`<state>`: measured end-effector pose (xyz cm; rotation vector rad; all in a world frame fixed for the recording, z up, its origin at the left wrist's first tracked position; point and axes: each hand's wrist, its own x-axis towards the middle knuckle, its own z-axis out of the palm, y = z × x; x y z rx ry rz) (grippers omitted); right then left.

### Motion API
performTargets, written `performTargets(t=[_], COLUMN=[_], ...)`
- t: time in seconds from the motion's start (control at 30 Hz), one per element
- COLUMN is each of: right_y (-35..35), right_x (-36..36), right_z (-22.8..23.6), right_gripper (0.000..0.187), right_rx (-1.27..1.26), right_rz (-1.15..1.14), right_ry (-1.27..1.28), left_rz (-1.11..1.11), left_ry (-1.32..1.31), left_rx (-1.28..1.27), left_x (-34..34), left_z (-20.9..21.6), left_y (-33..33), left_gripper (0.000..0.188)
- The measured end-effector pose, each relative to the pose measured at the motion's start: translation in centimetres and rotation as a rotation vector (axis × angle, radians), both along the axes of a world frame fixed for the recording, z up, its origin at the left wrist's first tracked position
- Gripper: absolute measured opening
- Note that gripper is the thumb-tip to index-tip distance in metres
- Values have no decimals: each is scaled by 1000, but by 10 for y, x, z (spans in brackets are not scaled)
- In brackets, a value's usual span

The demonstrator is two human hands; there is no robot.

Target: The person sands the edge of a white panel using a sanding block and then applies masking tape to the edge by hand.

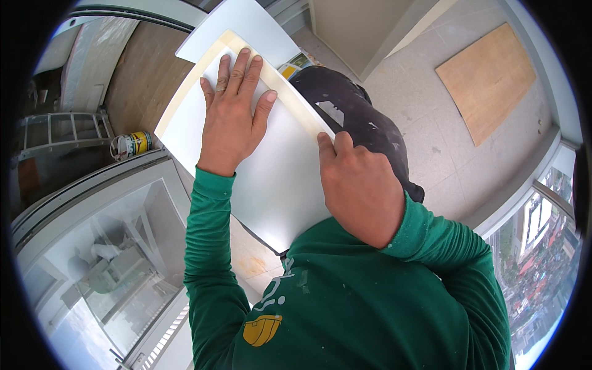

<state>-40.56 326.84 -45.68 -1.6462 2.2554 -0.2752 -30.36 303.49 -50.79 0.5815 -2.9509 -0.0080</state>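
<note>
A white panel [280, 176] rests across my lap. Strips of cream masking tape [290, 102] run along its far and right edges. My left hand [233, 108] lies flat on the panel, fingers spread, with some fingertips on the tape near the far corner. At the right edge, my right hand [361, 185] is closed: one digit presses on the tape and the others bend around the panel's edge. The undersides of those fingers are hidden. Beyond the far edge is a second white panel [246, 28].
A plywood sheet [487, 83] lies on the tiled floor to the right. At left, a paint bucket [132, 145] stands near a ladder [61, 132] and a glass sliding door [102, 246]. A pale upright panel [364, 31] stands at the back; a window [536, 246] is at the right.
</note>
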Motion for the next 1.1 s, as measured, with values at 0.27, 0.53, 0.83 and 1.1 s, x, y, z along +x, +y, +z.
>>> performTargets(t=[0.27,0.53,0.83,1.1], right_y=[-4,-3,1,2], right_x=[0,-1,1,1], right_z=[2,4,13,11], right_gripper=[46,31,49,36], right_rx=[8,-24,18,-24], right_rz=[6,36,22,25], right_ry=[30,145,66,115], left_rz=[6,-19,0,0], left_ry=[-23,26,16,17], left_rx=[-44,-7,-14,-27], left_x=[1,2,3,2], left_z=[-5,-8,-13,-13], left_y=[3,6,7,9], left_gripper=[62,65,62,62])
